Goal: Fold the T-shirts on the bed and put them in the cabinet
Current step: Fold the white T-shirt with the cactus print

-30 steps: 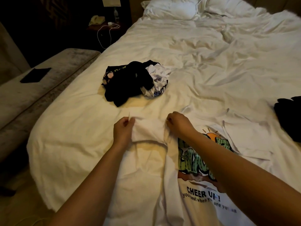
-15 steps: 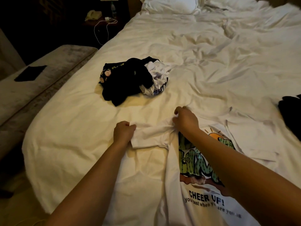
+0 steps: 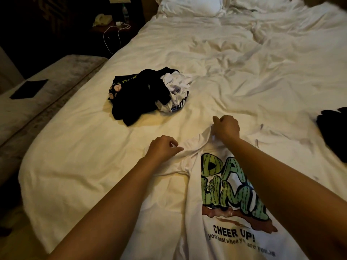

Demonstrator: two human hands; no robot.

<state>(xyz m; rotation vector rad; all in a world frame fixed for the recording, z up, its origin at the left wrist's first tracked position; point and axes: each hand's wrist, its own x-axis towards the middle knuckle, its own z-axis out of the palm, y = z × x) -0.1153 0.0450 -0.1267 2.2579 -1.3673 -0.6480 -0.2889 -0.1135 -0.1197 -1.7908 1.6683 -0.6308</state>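
Note:
A white T-shirt (image 3: 195, 218) with a green cactus print and "CHEER UP!" lies spread on the bed (image 3: 234, 76) in front of me. My left hand (image 3: 162, 148) pinches its left sleeve, which is drawn in toward the print. My right hand (image 3: 226, 128) grips the shirt at the shoulder, next to the collar, and lifts the cloth a little. My right forearm covers part of the print. A crumpled heap of black and white T-shirts (image 3: 148, 94) lies further up the bed, to the left.
Another black garment (image 3: 332, 136) lies at the bed's right edge. A grey bench (image 3: 43, 102) with a dark flat item (image 3: 29, 89) stands left of the bed. Pillows (image 3: 189, 7) lie at the head. A nightstand with a white cable (image 3: 112, 34) sits at the back left.
Both hands have carried the sleeve rightward, toward the shirt's body. My right hand has moved up and right to the shoulder, and more of the cactus print shows.

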